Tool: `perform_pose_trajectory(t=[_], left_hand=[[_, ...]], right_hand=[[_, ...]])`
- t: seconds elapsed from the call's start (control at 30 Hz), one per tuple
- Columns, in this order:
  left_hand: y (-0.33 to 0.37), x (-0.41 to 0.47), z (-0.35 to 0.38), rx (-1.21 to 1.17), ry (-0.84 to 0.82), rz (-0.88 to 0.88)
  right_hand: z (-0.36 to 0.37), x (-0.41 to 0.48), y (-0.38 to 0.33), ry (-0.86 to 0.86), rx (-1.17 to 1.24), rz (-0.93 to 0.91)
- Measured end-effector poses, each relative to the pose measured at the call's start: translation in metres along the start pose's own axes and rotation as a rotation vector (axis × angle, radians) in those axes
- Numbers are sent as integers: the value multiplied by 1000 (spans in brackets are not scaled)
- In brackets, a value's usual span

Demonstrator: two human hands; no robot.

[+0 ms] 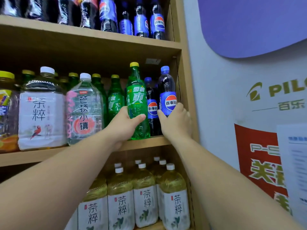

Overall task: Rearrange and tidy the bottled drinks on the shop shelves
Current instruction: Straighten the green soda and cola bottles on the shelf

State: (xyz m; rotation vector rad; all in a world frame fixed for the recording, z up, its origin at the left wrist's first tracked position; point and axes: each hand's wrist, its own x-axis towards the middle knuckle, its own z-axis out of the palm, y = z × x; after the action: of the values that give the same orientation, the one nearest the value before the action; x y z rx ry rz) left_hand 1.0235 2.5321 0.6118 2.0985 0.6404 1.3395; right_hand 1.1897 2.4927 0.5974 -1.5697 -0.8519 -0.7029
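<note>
On the middle shelf (146, 142), a green Sprite bottle (136, 98) with a yellow cap stands at the front edge, and my left hand (124, 123) is wrapped around its lower half. Right of it, my right hand (176, 122) grips a dark Pepsi bottle (167, 92) with a blue cap and label, close to the shelf's right wall. A second Pepsi bottle (151, 105) stands between the two held bottles, slightly further back. More green Sprite bottles (114, 97) sit behind and to the left.
Large clear tea and water jugs (41, 110) fill the left of the middle shelf. Pepsi bottles (157, 22) line the top shelf, yellow tea bottles (146, 193) the bottom one. The wooden side panel (187, 90) and a postered wall (249, 97) lie to the right.
</note>
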Motion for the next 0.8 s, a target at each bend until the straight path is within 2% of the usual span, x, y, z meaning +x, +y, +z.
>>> perform_pose_trajectory(t=[0.37,0.53,0.67,0.8], left_hand=[[-10,16,0,-18,2,-28],[-12,15,3,82,80,-21],[-13,11,5,161,174,0],[-13,6,5,268,166,14]], right_hand=[[-1,-11,23,-47,-27,-136],[-5,-8,29,-42,-15,-167],[-13,-3,27,-67,-173,-128],[-14,-7,27,-65,-204,-141]])
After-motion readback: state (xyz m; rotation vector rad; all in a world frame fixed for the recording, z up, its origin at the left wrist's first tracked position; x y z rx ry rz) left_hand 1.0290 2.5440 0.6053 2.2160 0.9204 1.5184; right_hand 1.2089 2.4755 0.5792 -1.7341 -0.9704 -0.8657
